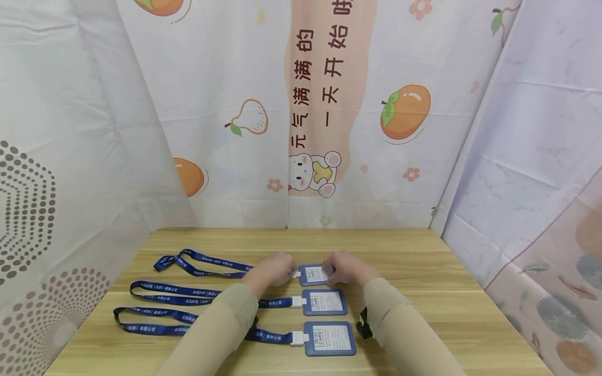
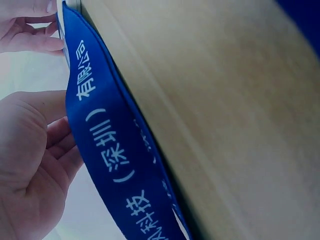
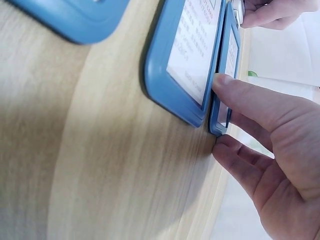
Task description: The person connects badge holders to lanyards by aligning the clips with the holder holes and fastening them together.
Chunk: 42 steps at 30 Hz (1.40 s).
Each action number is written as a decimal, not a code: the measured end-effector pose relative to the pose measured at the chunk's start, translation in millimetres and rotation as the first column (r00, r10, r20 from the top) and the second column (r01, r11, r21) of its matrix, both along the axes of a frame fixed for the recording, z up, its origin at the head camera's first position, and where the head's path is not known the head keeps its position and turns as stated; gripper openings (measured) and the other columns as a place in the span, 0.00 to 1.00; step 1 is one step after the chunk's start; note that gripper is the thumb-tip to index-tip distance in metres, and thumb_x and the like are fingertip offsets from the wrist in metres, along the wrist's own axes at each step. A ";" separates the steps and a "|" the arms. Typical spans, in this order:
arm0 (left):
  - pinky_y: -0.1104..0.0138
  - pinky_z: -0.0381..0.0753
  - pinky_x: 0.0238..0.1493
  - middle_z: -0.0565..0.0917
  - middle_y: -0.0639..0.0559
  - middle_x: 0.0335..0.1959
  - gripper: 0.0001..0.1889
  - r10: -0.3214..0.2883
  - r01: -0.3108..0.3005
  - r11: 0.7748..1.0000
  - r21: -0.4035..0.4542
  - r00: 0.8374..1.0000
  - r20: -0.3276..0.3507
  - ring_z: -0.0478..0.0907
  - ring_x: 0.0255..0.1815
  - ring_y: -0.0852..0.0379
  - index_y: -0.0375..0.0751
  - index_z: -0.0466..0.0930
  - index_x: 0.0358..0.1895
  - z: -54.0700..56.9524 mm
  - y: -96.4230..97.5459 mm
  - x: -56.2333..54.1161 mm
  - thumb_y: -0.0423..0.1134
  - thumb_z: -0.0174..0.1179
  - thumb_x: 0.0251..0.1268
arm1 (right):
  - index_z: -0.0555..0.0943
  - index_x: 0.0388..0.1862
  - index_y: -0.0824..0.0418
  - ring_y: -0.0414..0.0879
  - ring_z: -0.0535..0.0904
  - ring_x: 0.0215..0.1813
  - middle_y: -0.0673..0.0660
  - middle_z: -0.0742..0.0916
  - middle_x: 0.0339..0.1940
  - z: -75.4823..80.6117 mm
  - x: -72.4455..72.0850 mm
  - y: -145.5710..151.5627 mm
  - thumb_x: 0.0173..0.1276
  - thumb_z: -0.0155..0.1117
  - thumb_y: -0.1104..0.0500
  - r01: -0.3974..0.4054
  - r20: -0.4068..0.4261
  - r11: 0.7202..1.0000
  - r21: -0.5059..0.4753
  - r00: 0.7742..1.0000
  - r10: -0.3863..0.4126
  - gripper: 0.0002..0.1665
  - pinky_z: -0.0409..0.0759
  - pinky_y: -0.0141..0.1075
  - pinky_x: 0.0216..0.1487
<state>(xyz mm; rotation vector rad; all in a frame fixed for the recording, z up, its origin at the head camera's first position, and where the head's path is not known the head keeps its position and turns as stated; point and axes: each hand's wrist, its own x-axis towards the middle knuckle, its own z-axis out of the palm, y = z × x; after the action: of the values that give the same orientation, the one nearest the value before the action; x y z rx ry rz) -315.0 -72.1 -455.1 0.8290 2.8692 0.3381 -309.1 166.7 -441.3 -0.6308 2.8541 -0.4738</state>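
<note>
Three blue ID badge holders lie in a column on the table, each with a blue lanyard stretching left. My right hand [image 1: 350, 269] holds the right end of the farthest badge holder [image 1: 312, 274]. In the right wrist view, the thumb [image 3: 235, 87] presses its near edge and the other fingers are around its end. At the white clip end of the same badge, my left hand [image 1: 277, 269] pinches the far lanyard [image 2: 107, 135]. The fingertips there are partly hidden behind the strap. Closer to me lie the middle badge holder [image 1: 324, 302] and the nearest badge holder [image 1: 330, 338].
The middle lanyard [image 1: 174, 289] and nearest lanyard [image 1: 155, 329] lie in long loops, partly hidden under my left forearm. The wooden table [image 1: 414, 245] ends at a printed curtain [image 1: 235, 172] behind, with more curtains on both sides.
</note>
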 end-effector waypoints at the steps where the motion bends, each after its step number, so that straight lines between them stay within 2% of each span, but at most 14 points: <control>1: 0.60 0.81 0.55 0.86 0.54 0.44 0.07 -0.002 0.002 1.000 -0.001 1.000 -0.003 0.77 0.39 0.59 0.46 0.91 0.45 -0.1 0.2 0.1 0.34 0.67 0.68 | 0.89 0.50 0.58 0.45 0.81 0.43 0.55 0.89 0.47 -0.1 0.2 0.0 0.53 0.83 0.60 0.002 0.002 1.000 -0.003 1.000 -0.002 0.23 0.81 0.46 0.53; 10: 0.64 0.81 0.45 0.82 0.57 0.36 0.05 0.006 -0.007 1.000 0.010 1.000 0.015 0.76 0.34 0.58 0.47 0.90 0.37 -0.3 2.1 1.8 0.34 0.65 0.69 | 0.90 0.48 0.58 0.44 0.80 0.41 0.53 0.89 0.44 -1.3 0.8 0.5 0.53 0.83 0.60 -0.003 0.007 1.000 -0.030 1.000 0.004 0.21 0.81 0.46 0.52; 18: 0.64 0.81 0.44 0.80 0.58 0.33 0.07 0.004 -0.004 1.000 -0.006 1.000 0.009 0.76 0.34 0.58 0.48 0.88 0.33 0.6 3.4 3.0 0.33 0.64 0.69 | 0.90 0.49 0.57 0.45 0.81 0.43 0.53 0.89 0.45 -1.0 0.7 0.0 0.53 0.83 0.60 -0.002 0.009 1.000 -0.018 1.000 0.002 0.22 0.81 0.47 0.53; 33: 0.65 0.79 0.40 0.78 0.58 0.30 0.08 0.015 -0.015 1.000 -0.002 1.000 0.008 0.75 0.32 0.58 0.49 0.86 0.31 2.1 4.4 4.7 0.34 0.64 0.70 | 0.89 0.49 0.58 0.44 0.78 0.40 0.52 0.89 0.48 -2.5 -1.7 0.2 0.54 0.82 0.60 0.025 0.043 0.999 -0.041 0.999 -0.023 0.22 0.81 0.44 0.51; 39: 0.65 0.79 0.41 0.78 0.58 0.31 0.08 0.017 -0.017 1.000 0.001 1.000 0.007 0.75 0.33 0.58 0.49 0.87 0.31 2.8 4.8 5.8 0.34 0.64 0.70 | 0.90 0.49 0.57 0.44 0.79 0.42 0.52 0.89 0.51 -2.6 -2.4 0.3 0.54 0.83 0.59 0.023 0.036 1.000 -0.020 0.999 -0.022 0.22 0.81 0.45 0.54; 42: 0.65 0.80 0.42 0.79 0.58 0.32 0.08 0.016 -0.016 1.000 0.003 1.000 -0.002 0.75 0.33 0.58 0.49 0.87 0.31 1.7 5.1 4.9 0.34 0.64 0.70 | 0.90 0.49 0.57 0.46 0.82 0.48 0.52 0.89 0.53 -3.5 -3.3 0.4 0.54 0.83 0.58 0.017 0.018 1.000 -0.002 1.000 -0.017 0.21 0.80 0.45 0.56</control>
<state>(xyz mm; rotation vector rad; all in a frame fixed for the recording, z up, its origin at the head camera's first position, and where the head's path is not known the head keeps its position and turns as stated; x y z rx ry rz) -310.2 -67.0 -453.4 0.8081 2.8790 0.3432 -312.5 167.2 -444.8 -0.5997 2.8449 -0.4828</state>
